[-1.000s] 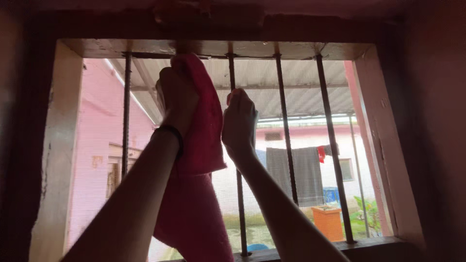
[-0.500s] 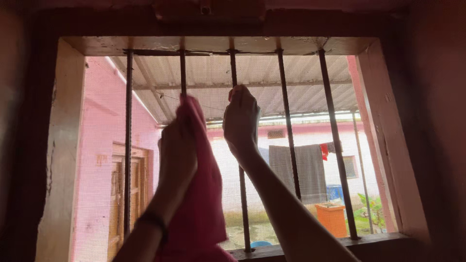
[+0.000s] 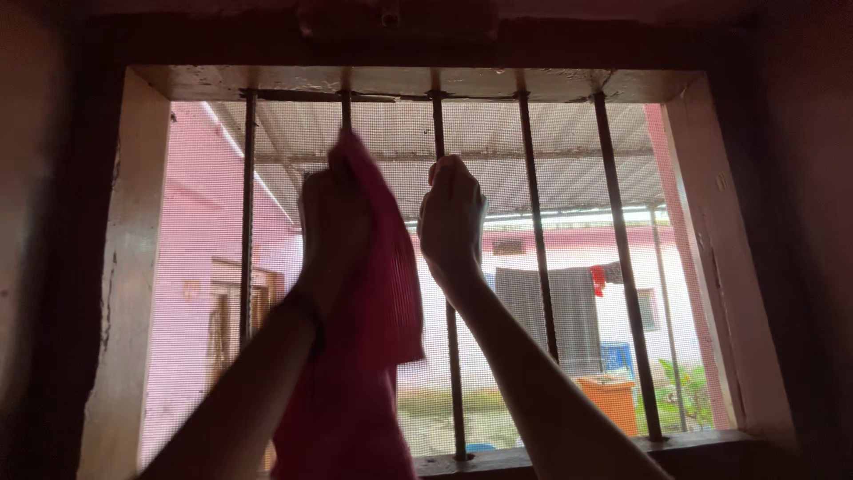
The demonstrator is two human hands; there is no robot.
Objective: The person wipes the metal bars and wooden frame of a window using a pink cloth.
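Gripping pink cloth (image 3: 378, 293) w/ left hand (image 3: 333, 227), wrapped round window bar (image 3: 346, 111).

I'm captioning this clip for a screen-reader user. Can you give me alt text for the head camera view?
Seen from below, the left hand grips a pink cloth around the second bar of a barred window, while the right hand clasps the third bar. Beyond the mesh screen are pink walls, a corrugated roof and hanging laundry.
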